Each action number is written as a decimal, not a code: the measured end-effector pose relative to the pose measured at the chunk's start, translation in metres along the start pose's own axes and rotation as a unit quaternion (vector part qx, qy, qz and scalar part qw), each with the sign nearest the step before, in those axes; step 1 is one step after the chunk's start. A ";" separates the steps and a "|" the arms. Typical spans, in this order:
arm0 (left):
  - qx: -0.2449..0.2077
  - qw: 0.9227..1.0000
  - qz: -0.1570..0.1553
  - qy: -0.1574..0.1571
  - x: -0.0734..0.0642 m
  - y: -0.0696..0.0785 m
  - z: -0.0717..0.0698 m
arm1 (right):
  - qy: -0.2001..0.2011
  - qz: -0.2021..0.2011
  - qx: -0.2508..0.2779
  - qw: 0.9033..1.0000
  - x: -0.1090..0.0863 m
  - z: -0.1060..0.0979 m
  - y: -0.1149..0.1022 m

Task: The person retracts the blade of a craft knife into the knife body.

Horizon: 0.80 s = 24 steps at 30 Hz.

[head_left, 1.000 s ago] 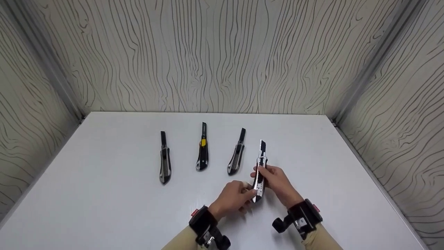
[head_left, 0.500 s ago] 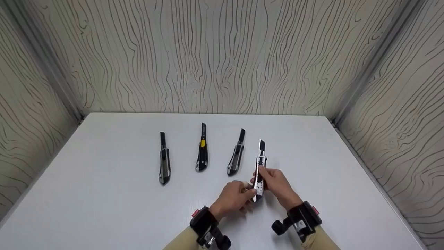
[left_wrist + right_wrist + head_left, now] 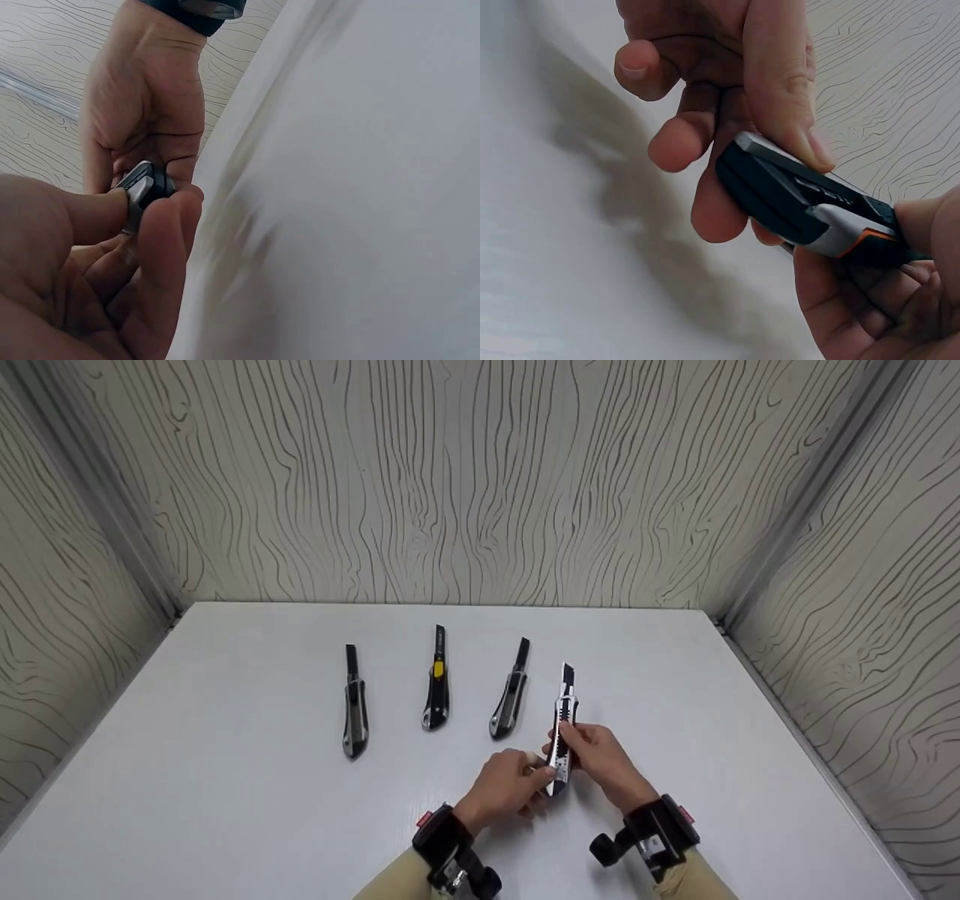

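Both hands hold one silver and black utility knife (image 3: 564, 711) above the right part of the white table, its blade end pointing away. My left hand (image 3: 504, 784) pinches the butt end between thumb and fingers. Higher up the handle, my right hand (image 3: 606, 759) grips it with the thumb on the slider track. In the right wrist view the knife's dark end cap (image 3: 769, 195) and an orange accent show close up, the left thumb (image 3: 780, 82) lying on its top. The left wrist view shows the silver butt (image 3: 142, 191) between the fingers; the blade is hidden there.
Three more utility knives lie on the white table (image 3: 225, 810): a grey one (image 3: 357, 712) at left, a black one with a yellow slider (image 3: 436, 690), and another grey one (image 3: 510, 701) close left of the held knife. Patterned walls (image 3: 450, 480) enclose the table's back and sides.
The right thumb has shifted slightly down the handle toward the butt. Both hands keep their hold on the knife and otherwise stay nearly in place; the knives on the table lie as before.
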<state>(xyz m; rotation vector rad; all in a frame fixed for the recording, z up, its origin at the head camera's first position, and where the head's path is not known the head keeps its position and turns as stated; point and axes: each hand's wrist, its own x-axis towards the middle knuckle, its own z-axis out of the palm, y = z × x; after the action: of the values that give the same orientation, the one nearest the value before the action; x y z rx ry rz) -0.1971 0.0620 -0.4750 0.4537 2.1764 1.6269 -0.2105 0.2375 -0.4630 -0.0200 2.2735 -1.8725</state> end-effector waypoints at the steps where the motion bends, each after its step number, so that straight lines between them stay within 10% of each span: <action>1: -0.001 1.000 0.000 -0.001 0.000 0.000 0.000 | -0.002 -0.002 0.001 1.000 0.000 0.000 0.000; 24: -0.014 1.000 -0.016 0.007 0.001 -0.002 -0.001 | -0.027 0.009 0.015 0.999 0.001 -0.003 0.004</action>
<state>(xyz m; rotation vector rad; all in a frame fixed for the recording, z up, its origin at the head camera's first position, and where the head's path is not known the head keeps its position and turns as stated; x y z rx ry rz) -0.1986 0.0613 -0.4767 0.3998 2.1583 1.6458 -0.2117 0.2408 -0.4666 -0.0456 2.2024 -1.8734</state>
